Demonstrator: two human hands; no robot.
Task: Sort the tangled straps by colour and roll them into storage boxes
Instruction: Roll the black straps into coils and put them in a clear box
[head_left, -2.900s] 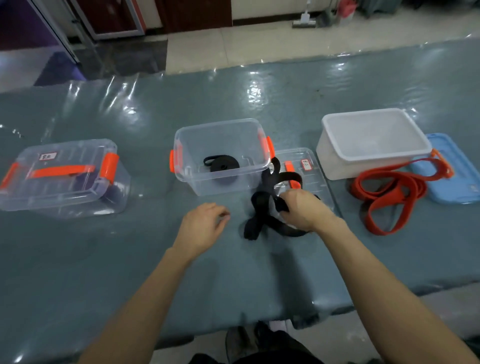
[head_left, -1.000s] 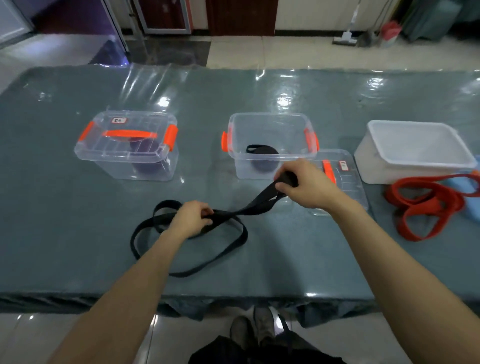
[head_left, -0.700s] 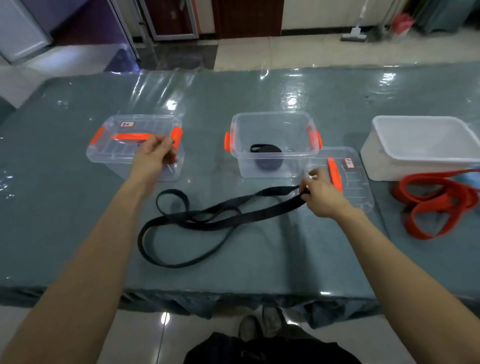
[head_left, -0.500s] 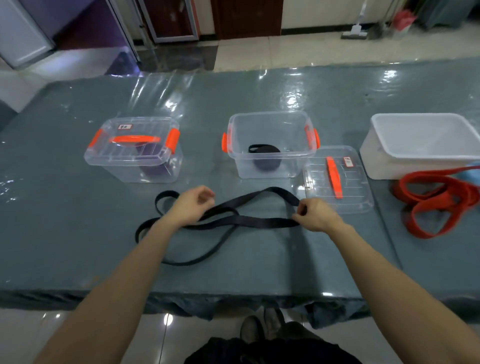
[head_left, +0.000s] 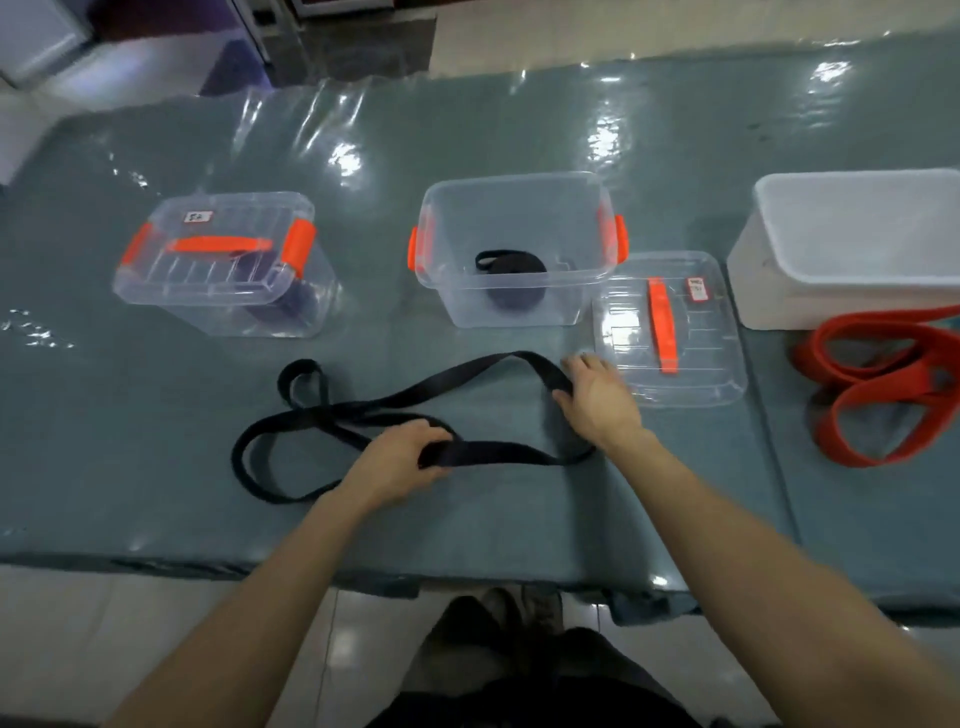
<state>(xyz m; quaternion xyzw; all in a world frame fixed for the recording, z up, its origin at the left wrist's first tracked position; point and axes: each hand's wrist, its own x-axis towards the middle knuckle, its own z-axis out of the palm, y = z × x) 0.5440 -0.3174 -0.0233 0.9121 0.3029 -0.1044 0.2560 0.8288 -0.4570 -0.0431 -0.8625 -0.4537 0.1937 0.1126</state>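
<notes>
A long black strap (head_left: 332, 415) lies in loose loops on the grey-green table, in front of the boxes. My left hand (head_left: 400, 460) pinches its near run between thumb and fingers. My right hand (head_left: 597, 397) rests on the strap's right bend, fingers closed over it. Behind them stands an open clear box (head_left: 514, 249) with orange latches; a rolled black strap (head_left: 511, 262) lies inside. Its lid (head_left: 670, 332) lies flat to the right. A red strap (head_left: 878, 384) is piled at the right, in front of a white tub (head_left: 852, 244).
A closed clear box (head_left: 218, 265) with an orange handle stands at the left, with something dark inside. The table's front edge (head_left: 363, 569) runs just below my forearms. Glossy plastic film covers the tabletop.
Over the last three seconds the bunched black strap was pulled out into long loops. In the last half second my left hand moved right onto the near run, while my right kept the right bend.
</notes>
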